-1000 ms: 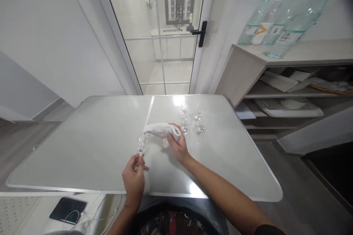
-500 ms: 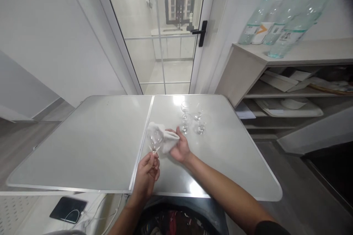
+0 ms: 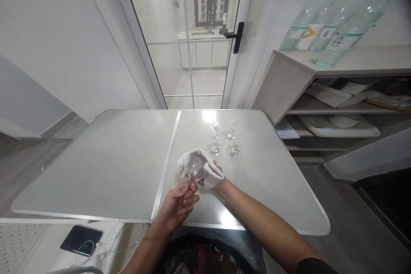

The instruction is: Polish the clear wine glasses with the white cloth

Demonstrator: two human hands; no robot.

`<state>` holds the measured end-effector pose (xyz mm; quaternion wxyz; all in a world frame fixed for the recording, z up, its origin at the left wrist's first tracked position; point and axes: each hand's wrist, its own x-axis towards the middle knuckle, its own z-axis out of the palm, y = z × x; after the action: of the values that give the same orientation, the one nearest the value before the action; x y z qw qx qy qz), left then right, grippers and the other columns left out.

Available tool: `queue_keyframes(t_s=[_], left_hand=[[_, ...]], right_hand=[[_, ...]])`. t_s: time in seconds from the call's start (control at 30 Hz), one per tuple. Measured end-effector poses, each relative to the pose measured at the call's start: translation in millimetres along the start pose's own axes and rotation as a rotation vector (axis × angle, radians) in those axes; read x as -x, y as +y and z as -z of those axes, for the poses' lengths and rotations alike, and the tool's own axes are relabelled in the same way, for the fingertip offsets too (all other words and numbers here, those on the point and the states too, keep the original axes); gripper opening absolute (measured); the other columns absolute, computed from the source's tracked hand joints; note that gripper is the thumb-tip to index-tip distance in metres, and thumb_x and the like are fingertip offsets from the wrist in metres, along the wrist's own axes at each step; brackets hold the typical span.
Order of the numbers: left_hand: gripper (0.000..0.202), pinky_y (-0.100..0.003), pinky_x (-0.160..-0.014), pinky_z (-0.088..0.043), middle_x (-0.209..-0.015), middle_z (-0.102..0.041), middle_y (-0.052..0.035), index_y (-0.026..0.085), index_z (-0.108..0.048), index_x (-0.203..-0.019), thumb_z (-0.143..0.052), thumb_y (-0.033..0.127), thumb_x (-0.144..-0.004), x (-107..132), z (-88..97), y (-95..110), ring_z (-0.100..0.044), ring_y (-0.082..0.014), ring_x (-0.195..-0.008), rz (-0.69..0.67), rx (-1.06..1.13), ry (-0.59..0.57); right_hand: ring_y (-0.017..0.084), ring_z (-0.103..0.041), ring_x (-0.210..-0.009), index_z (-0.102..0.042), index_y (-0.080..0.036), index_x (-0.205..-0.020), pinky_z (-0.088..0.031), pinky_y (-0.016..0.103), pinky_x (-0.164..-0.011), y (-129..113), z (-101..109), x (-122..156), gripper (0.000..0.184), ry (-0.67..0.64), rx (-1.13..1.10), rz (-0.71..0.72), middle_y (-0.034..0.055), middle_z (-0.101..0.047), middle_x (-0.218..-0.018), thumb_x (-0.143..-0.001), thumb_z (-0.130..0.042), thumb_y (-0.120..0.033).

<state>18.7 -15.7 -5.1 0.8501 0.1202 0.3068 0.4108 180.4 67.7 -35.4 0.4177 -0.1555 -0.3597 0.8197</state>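
My left hand (image 3: 180,205) pinches the stem of a clear stemmed glass (image 3: 195,168), holding it above the near part of the white table (image 3: 96,167). My right hand (image 3: 214,176) is mostly covered by a white cloth (image 3: 205,165), which it cups around the far side of the glass bowl. Three more clear glasses (image 3: 224,137) stand in a group on the table just beyond the cloth.
A wooden shelf unit (image 3: 337,90) stands to the right, with several plastic bottles (image 3: 324,25) on top and papers inside. A glass door (image 3: 189,38) is behind the table. A dark phone (image 3: 81,239) with a white cable lies low at the left.
My left hand brought the glass right and closer to me. The cloth came off the table in my right hand and now wraps around the glass bowl.
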Motion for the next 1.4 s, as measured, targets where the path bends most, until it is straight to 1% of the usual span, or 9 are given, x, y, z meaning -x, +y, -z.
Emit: queue_keyframes(t_s=[0.13,0.33,0.5,0.6,0.7,0.87,0.97,1.2,1.4], left_hand=[[0.028,-0.01,-0.034,-0.016,-0.066,-0.028,0.0045,0.013,-0.058,-0.08,-0.08,0.031,-0.079,-2,-9.3,-7,-0.027,-0.0051,-0.051,-0.059,-0.048,0.034],[0.034,-0.018,-0.039,-0.024,-0.061,-0.04,0.0032,0.015,-0.066,-0.084,-0.075,0.047,-0.084,-6,-14.3,-19,-0.032,-0.0078,-0.05,-0.42,-0.465,0.288],[0.016,-0.026,-0.059,-0.042,-0.073,-0.06,-0.0066,0.018,-0.074,-0.08,-0.078,0.034,-0.08,-5,-16.0,-21,-0.053,-0.0188,-0.067,-0.784,-0.778,0.571],[0.009,-0.026,-0.065,-0.044,-0.08,-0.064,-0.0096,0.02,-0.076,-0.08,-0.076,0.029,-0.08,-6,-18.3,-20,-0.057,-0.0218,-0.076,-0.863,-0.795,0.628],[0.017,-0.024,-0.054,-0.039,-0.071,-0.059,-0.0056,0.018,-0.074,-0.081,-0.077,0.035,-0.081,-8,-17.7,-17,-0.051,-0.0172,-0.064,-0.688,-0.741,0.531],[0.03,-0.016,-0.037,-0.016,-0.065,-0.037,0.0032,0.013,-0.067,-0.085,-0.078,0.041,-0.08,-9,-14.8,-4,-0.028,-0.0071,-0.052,-0.168,-0.282,0.158],[0.031,-0.015,-0.036,-0.012,-0.069,-0.035,0.0036,0.012,-0.065,-0.085,-0.081,0.036,-0.076,-11,-16.0,-4,-0.027,-0.0058,-0.053,-0.061,-0.128,0.076],[0.026,-0.021,-0.05,-0.035,-0.062,-0.049,0.0003,0.018,-0.071,-0.086,-0.072,0.044,-0.087,-18,-13.8,-30,-0.041,-0.0115,-0.054,-0.667,-0.81,0.508],[0.021,-0.027,-0.068,-0.045,-0.082,-0.065,-0.0069,0.019,-0.073,-0.093,-0.067,0.039,-0.09,-21,-3.8,-26,-0.057,-0.0192,-0.075,-0.955,-1.064,0.626]], right_hand=[[0.028,-0.068,-0.088,-0.063,-0.021,-0.117,-0.054,0.038,-0.068,-3,-7,0,0.093,-0.018,-0.058,0.009,0.0099,-0.07,-0.096,-0.05,-0.078,-0.084],[0.028,-0.068,-0.087,-0.065,-0.021,-0.113,-0.056,0.042,-0.072,3,-1,-3,0.085,-0.017,-0.029,0.067,0.0116,-0.072,-0.098,-0.049,-0.086,-0.073],[0.027,-0.068,-0.089,-0.064,-0.024,-0.118,-0.055,0.041,-0.076,-2,-10,-3,0.09,0.045,-0.012,0.095,0.0102,-0.073,-0.101,-0.046,-0.089,-0.07],[0.027,-0.069,-0.09,-0.063,-0.025,-0.118,-0.055,0.038,-0.073,-4,-15,-4,0.086,0.068,-0.014,0.105,0.0097,-0.072,-0.101,-0.05,-0.087,-0.072],[0.025,-0.069,-0.084,-0.062,-0.025,-0.119,-0.054,0.033,-0.063,-4,-13,-6,0.081,0.051,-0.024,0.098,0.0096,-0.072,-0.102,-0.056,-0.086,-0.07],[0.018,-0.063,-0.066,-0.06,-0.022,-0.122,-0.047,0.027,-0.05,-4,-7,-6,0.079,0.005,-0.082,0.123,0.0094,-0.072,-0.101,-0.059,-0.087,-0.063],[0.019,-0.063,-0.068,-0.063,-0.02,-0.117,-0.046,0.026,-0.049,-3,-6,-7,0.075,0.017,-0.101,0.126,0.0102,-0.072,-0.1,-0.06,-0.087,-0.062],[0.014,-0.058,-0.06,-0.067,-0.018,-0.102,-0.046,0.024,-0.051,0,-10,-8,0.06,0.053,-0.092,0.123,0.0063,-0.072,-0.086,-0.061,-0.09,-0.055],[0.018,-0.067,-0.074,-0.067,-0.019,-0.101,-0.053,0.025,-0.063,7,-18,-9,0.054,0.087,-0.12,0.132,0.0047,-0.071,-0.084,-0.066,-0.088,-0.055]])
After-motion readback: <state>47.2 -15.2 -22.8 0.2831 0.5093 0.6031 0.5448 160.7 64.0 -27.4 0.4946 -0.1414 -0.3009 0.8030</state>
